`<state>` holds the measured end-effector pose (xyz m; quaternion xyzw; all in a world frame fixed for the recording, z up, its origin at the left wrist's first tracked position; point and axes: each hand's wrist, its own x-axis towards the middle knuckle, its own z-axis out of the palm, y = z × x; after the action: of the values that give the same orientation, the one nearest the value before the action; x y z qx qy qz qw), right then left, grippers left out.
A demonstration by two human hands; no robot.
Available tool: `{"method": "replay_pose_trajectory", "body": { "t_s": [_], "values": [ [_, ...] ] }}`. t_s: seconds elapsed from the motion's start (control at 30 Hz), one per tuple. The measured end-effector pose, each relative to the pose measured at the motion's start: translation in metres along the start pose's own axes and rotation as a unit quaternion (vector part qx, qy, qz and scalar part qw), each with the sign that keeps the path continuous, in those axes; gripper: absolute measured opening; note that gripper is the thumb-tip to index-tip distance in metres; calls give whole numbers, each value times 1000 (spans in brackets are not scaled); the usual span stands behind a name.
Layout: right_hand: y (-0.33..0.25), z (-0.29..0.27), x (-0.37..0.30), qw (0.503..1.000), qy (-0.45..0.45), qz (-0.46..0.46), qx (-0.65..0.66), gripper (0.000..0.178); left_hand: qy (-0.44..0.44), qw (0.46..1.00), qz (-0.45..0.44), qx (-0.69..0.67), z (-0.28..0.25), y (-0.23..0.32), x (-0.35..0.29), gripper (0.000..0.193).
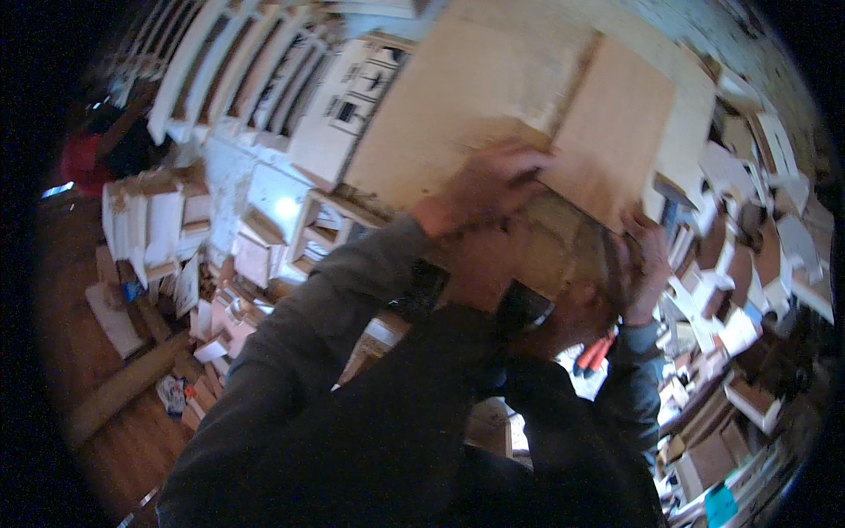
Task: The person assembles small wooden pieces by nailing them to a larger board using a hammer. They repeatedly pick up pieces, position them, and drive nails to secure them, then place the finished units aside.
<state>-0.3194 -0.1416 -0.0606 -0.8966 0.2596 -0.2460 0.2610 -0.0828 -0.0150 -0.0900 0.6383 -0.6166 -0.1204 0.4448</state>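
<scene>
A flat light-brown wooden panel [616,123] lies tilted across a large pale board [449,97] on the worktop. My left hand [493,185] is closed at the panel's near left corner, thumb and fingers meeting on its edge. My right hand [647,260] has its fingers bent round the near right corner. Both hands are slightly blurred, and the panel's underside is hidden. Below the hands, a brown wooden surface [519,246] shows in shadow, too blurred to make out.
White slatted pieces [220,70] stand in a row at the far left beside a white printed panel [339,101]. Wood offcuts [731,238] heap up on the right. Red tool handles [597,354] show near my right forearm. A person in red [84,167] is at far left.
</scene>
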Motion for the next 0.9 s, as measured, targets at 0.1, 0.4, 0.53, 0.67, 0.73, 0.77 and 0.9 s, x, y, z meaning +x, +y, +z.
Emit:
{"method": "replay_pose_trajectory", "body": {
  "t_s": [0.1,0.4,0.53,0.67,0.73,0.77,0.9],
  "values": [
    [-1,0,4,1000,2,-23,-17,32,-19,998,-55,13,5,8,-5,37],
    [8,-34,-59,974,58,94,-199,42,71,910,-388,129,-114,34,-181,16],
    [19,-24,-90,976,23,207,-57,45,-76,892,-397,199,-98,9,-245,14],
    [17,-16,-88,978,45,189,-75,43,-98,900,-363,220,-73,-6,-257,11],
    [10,-17,-82,977,49,198,-61,43,-38,918,-335,209,-73,-4,-260,11],
    [6,-17,-79,969,53,240,-33,44,-9,924,-323,203,-75,1,-264,11],
    [-6,-19,-74,964,62,253,47,42,19,901,-394,180,-87,17,-257,10]
  ]
}}
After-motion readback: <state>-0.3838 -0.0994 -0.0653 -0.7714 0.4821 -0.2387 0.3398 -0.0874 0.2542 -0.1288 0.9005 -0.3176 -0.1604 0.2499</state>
